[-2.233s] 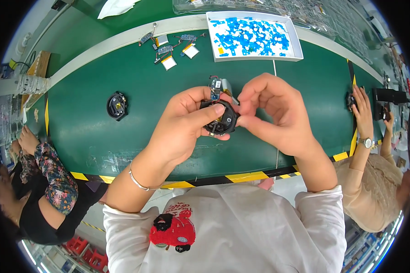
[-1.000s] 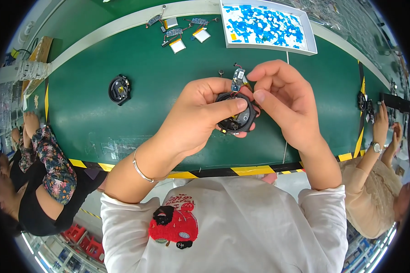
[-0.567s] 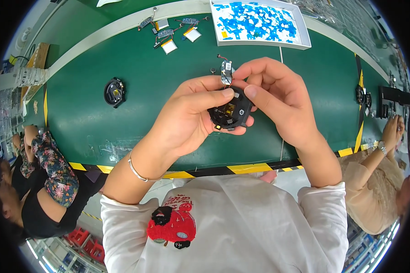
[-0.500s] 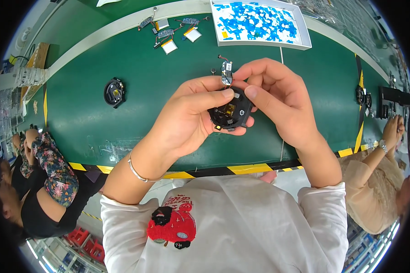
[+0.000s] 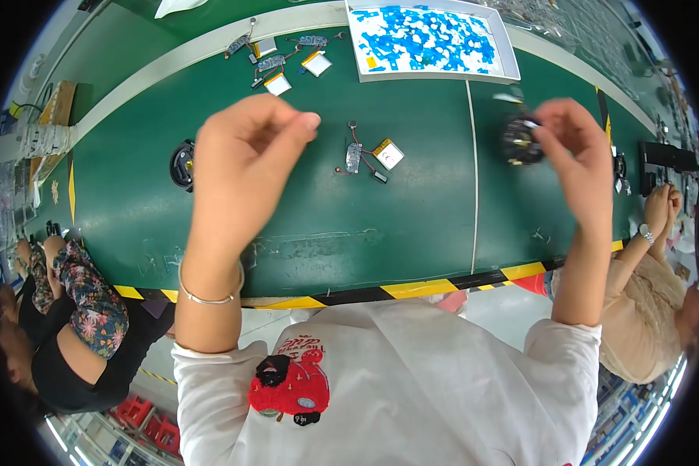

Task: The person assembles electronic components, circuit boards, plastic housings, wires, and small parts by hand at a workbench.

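My right hand (image 5: 579, 151), raised over the right of the green mat, pinches a round black device housing (image 5: 523, 141) at its edge. Motion blurs the housing; a pale, board-like piece (image 5: 509, 99) shows just above it. My left hand (image 5: 248, 159) hangs over the mat's left part, fingers curled and thumb pressed near them, with nothing visible in the grip. Partly hidden behind its wrist lies another round black housing (image 5: 182, 165). Between my hands rests a small circuit board (image 5: 353, 158), wired to a silver battery (image 5: 388, 154) and small round and black parts.
At the back, a white tray (image 5: 512, 74) holds many blue and white bits. Several wired boards with batteries (image 5: 276, 83) lie back left. Striped tape (image 5: 419, 289) runs along the near edge. People sit at both sides, one person's hands (image 5: 664, 203) close to a black fixture (image 5: 668, 159).
My hands have parted: the right carried the black housing to the right, the left let go and moved left. The wired board and battery between them now show fully.
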`<state>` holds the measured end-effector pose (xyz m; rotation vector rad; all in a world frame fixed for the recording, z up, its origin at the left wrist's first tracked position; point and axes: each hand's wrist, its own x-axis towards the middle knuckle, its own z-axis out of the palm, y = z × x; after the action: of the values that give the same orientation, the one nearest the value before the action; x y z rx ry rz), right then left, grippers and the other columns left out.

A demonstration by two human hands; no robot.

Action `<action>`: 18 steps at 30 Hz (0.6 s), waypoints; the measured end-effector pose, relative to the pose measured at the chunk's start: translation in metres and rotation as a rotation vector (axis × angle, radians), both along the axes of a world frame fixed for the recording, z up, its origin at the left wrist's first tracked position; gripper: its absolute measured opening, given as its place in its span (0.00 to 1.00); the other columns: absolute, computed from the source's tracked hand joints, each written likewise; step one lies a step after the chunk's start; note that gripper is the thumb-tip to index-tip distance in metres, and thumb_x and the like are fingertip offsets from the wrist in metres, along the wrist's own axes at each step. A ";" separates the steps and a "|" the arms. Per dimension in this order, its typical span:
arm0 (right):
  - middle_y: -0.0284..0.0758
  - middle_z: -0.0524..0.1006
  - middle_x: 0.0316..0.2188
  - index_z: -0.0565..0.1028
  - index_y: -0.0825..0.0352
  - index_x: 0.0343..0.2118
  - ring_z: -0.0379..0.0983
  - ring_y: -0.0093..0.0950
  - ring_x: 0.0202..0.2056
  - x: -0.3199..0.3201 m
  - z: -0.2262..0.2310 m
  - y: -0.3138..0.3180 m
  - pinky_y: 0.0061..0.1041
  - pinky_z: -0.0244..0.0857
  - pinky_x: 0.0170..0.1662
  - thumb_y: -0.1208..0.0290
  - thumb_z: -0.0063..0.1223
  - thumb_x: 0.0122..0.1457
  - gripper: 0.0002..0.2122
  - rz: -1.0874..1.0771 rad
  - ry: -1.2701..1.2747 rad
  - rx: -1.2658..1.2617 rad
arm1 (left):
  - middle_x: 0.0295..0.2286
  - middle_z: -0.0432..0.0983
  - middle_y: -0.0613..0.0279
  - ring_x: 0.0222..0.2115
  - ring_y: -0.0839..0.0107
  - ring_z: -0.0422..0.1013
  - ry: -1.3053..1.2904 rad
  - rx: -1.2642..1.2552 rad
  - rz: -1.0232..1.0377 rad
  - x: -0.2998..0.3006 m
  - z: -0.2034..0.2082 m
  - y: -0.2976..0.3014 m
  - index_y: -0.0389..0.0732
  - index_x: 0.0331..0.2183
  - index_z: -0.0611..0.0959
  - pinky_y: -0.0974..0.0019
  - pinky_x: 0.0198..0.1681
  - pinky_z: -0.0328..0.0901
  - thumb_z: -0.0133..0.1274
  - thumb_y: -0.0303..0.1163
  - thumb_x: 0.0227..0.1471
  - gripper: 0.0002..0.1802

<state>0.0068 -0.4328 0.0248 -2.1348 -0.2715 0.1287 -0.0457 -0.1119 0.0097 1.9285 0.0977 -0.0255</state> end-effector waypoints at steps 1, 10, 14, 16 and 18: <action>0.25 0.70 0.28 0.70 0.69 0.34 0.65 0.13 0.30 0.004 -0.008 -0.028 0.13 0.59 0.34 0.83 0.49 0.52 0.06 -0.067 -0.012 -0.066 | 0.20 0.75 0.64 0.22 0.82 0.67 0.029 0.130 0.018 0.003 0.001 0.005 0.33 0.24 0.78 0.79 0.25 0.62 0.55 0.27 0.47 0.07; 0.36 0.75 0.29 0.74 0.68 0.33 0.71 0.30 0.31 -0.011 -0.016 -0.011 0.24 0.64 0.35 0.74 0.56 0.49 0.08 -0.181 -0.581 -0.547 | 0.22 0.74 0.63 0.21 0.80 0.67 -0.130 0.477 0.224 0.010 0.020 0.081 0.36 0.32 0.80 0.76 0.23 0.62 0.59 0.30 0.42 0.13; 0.37 0.74 0.30 0.74 0.67 0.33 0.70 0.37 0.33 -0.032 -0.009 0.096 0.33 0.64 0.37 0.62 0.63 0.40 0.18 0.459 -0.597 -0.372 | 0.21 0.72 0.65 0.22 0.80 0.66 0.233 0.534 0.275 -0.005 0.022 0.137 0.36 0.33 0.79 0.76 0.25 0.60 0.61 0.32 0.39 0.17; 0.37 0.71 0.30 0.72 0.67 0.33 0.68 0.36 0.32 -0.037 -0.013 0.121 0.33 0.63 0.37 0.63 0.62 0.40 0.19 0.561 -0.551 -0.433 | 0.20 0.71 0.65 0.22 0.78 0.65 0.229 0.575 0.212 -0.002 0.015 0.135 0.36 0.32 0.78 0.74 0.26 0.60 0.62 0.33 0.37 0.18; 0.37 0.71 0.30 0.71 0.68 0.33 0.67 0.35 0.32 -0.033 -0.024 0.129 0.32 0.63 0.36 0.64 0.61 0.40 0.18 0.595 -0.541 -0.479 | 0.20 0.70 0.65 0.23 0.76 0.65 0.229 0.629 0.106 0.000 0.016 0.122 0.36 0.30 0.77 0.71 0.26 0.60 0.64 0.34 0.33 0.20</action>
<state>-0.0257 -0.3034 0.0010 -2.4622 -1.3029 -0.0549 -0.0454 0.0105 0.0259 2.5397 0.4001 -0.1614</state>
